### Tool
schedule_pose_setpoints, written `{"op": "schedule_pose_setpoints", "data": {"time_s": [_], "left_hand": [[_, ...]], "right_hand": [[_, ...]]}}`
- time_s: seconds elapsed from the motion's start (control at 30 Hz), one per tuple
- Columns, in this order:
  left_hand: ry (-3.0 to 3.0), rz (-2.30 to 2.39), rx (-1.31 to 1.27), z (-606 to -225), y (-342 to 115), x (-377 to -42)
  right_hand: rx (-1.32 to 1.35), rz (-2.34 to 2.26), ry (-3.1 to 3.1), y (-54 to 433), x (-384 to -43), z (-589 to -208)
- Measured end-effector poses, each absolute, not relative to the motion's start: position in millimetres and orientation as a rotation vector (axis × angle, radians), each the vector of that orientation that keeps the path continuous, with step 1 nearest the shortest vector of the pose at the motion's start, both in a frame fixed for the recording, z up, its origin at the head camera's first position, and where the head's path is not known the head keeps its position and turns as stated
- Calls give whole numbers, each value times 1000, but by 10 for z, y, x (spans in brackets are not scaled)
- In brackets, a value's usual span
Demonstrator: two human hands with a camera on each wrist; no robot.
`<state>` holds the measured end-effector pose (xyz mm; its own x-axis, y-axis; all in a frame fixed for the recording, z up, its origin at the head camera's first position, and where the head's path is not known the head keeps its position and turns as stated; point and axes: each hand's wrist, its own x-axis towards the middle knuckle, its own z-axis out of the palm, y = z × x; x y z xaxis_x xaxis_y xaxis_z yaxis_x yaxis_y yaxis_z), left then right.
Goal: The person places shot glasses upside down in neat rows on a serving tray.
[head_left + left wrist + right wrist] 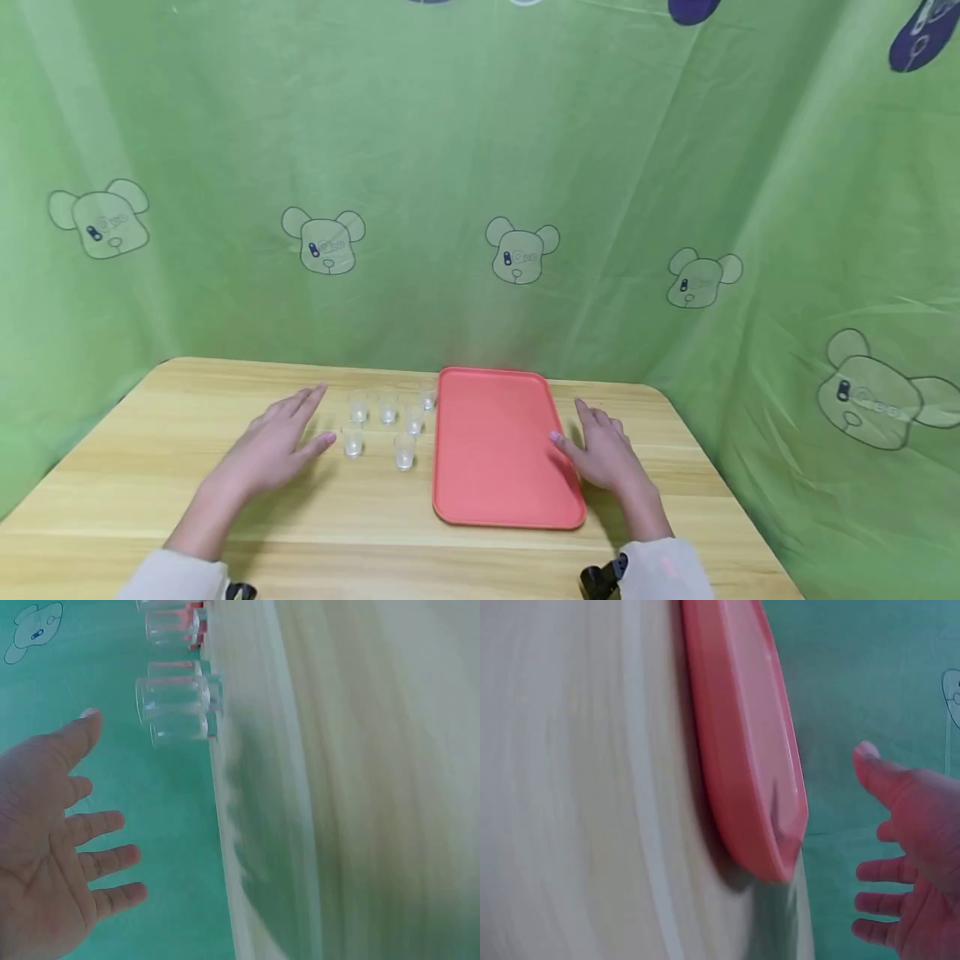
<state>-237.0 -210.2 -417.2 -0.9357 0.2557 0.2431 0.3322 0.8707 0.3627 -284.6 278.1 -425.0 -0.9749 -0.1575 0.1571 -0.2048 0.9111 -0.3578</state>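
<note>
Several small clear shot glasses [405,452] stand upright in a loose cluster on the wooden table, left of a red rectangular tray [495,450]. My left hand [273,446] is held over the table to the left of the glasses, its fingers straight and thumb spread, holding nothing. In the left wrist view a shot glass [172,699] appears beyond the thumb. My right hand [603,450] hovers beside the tray's right edge, fingers extended and the thumb overlapping the rim in the head view. The right wrist view has the palm apart from the tray [742,742].
The pale wooden table [337,525] has rounded far corners. A green curtain [480,167] with bear-head prints hangs behind it and along both sides. Black wrist devices [602,577] show at the light sleeves [663,569].
</note>
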Motion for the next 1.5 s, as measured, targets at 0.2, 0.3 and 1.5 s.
{"op": "schedule_pose_setpoints", "data": {"time_s": [0.2,0.3,1.5], "left_hand": [[-2862,-644,-453,-4165,-2033,-2431],[-2873,-698,-460,-4159,-2001,-2460],[-2889,-1007,-555,-4371,-1737,-2796]], "right_hand": [[269,697,-2967,2762,-2941,-4331],[258,752,-2964,2760,-2974,-4379],[14,1347,-2742,2779,-3060,-4696]]}}
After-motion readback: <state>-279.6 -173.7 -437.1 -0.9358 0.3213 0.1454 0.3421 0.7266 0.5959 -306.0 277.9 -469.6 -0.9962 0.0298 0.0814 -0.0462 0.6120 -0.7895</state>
